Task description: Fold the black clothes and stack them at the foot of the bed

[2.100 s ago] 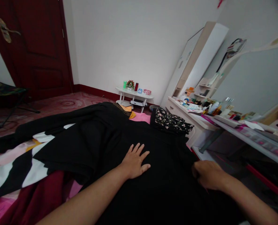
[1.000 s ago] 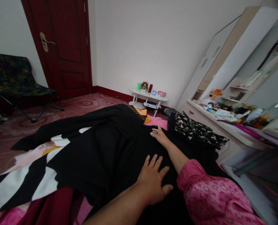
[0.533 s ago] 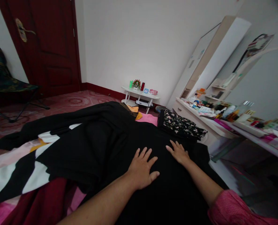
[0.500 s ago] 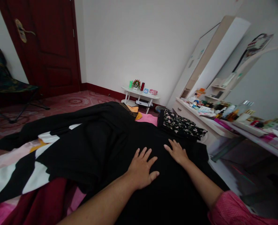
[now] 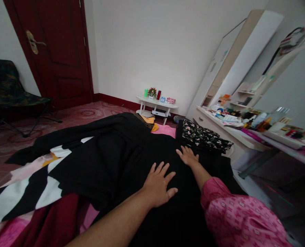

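Note:
A large black garment [image 5: 121, 157] lies spread over a pile of clothes. My left hand [image 5: 159, 185] rests flat on it near the centre, fingers spread, holding nothing. Farther forward and to the right, my right hand [image 5: 188, 156] also lies on the black cloth with its fingers apart. Just beyond it is a folded black floral cloth [image 5: 202, 135]. Pink cloth [image 5: 166, 130] and orange cloth [image 5: 148, 120] show at the far edge of the garment. To the left lie a black-and-white cloth [image 5: 49, 192] and a dark red one [image 5: 49, 219].
A dressing table [image 5: 232, 132] crowded with bottles stands on the right. Against the back wall is a small white table [image 5: 156, 102] with a plant. On the left are a camouflage folding chair [image 5: 8, 92] and a dark red door [image 5: 62, 51].
My right hand has slid forward and slightly left over the black cloth, and more of the pink sleeve shows. The left hand stays nearly in place. The view has shifted slightly.

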A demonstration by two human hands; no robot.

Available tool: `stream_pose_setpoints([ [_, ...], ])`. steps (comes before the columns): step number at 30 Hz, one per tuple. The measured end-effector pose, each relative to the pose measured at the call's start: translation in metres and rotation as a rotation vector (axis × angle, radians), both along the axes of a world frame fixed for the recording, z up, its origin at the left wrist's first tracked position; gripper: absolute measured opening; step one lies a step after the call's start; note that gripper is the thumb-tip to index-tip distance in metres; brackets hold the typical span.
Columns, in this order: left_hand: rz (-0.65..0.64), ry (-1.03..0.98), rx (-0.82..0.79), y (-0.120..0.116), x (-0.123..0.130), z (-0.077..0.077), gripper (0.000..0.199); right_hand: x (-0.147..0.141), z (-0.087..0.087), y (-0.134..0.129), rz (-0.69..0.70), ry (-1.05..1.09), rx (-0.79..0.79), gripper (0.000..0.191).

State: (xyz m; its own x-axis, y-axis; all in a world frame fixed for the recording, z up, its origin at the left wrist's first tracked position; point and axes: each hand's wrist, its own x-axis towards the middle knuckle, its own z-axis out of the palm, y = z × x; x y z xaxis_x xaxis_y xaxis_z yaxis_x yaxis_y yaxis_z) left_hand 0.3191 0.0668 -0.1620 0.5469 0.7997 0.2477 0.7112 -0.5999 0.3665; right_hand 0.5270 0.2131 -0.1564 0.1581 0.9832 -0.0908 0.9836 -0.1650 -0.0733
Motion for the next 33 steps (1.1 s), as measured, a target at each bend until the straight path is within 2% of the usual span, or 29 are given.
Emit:
stream_pose_setpoints([
  [2,0.017,-0.017,-0.006,0.001,0.0,0.0,0.062,-0.005,-0.001,0.007,-0.088,-0.009,0.003,0.066],
  [5,0.08,-0.056,-0.027,0.003,0.0,0.002,0.062,-0.012,-0.004,0.002,-0.128,-0.013,0.004,0.067],
  [8,0.116,-0.073,-0.035,0.004,-0.001,0.004,0.058,-0.018,-0.007,-0.02,-0.098,-0.011,-0.005,0.068],
  [16,0.082,-0.027,-0.046,-0.001,-0.005,0.007,0.053,-0.045,-0.011,-0.095,0.008,-0.019,0.064,0.063],
  [20,0.072,0.031,-0.087,-0.009,-0.008,0.014,0.055,-0.05,-0.012,-0.111,0.038,-0.026,0.152,0.061],
  [23,0.005,0.118,-0.166,-0.022,-0.021,0.031,0.063,-0.048,-0.011,-0.114,0.061,-0.015,0.216,0.06],
  [25,-0.124,0.139,-0.244,-0.031,-0.039,0.048,0.059,-0.045,-0.012,-0.114,0.061,-0.002,0.23,0.06],
  [26,-0.191,0.105,-0.291,-0.036,-0.052,0.057,0.05,-0.044,-0.012,-0.113,0.059,0.006,0.229,0.06],
  [28,-0.23,-0.078,-0.373,-0.04,-0.085,0.074,0.031,-0.043,-0.013,-0.112,0.06,0.022,0.224,0.061],
  [30,-0.07,-0.33,-0.36,-0.038,-0.128,0.09,0.03,-0.042,-0.014,-0.111,0.065,0.029,0.232,0.061],
  [33,0.343,-0.525,-0.108,-0.024,-0.2,0.107,0.031,-0.042,-0.015,-0.111,0.068,0.03,0.257,0.06],
])
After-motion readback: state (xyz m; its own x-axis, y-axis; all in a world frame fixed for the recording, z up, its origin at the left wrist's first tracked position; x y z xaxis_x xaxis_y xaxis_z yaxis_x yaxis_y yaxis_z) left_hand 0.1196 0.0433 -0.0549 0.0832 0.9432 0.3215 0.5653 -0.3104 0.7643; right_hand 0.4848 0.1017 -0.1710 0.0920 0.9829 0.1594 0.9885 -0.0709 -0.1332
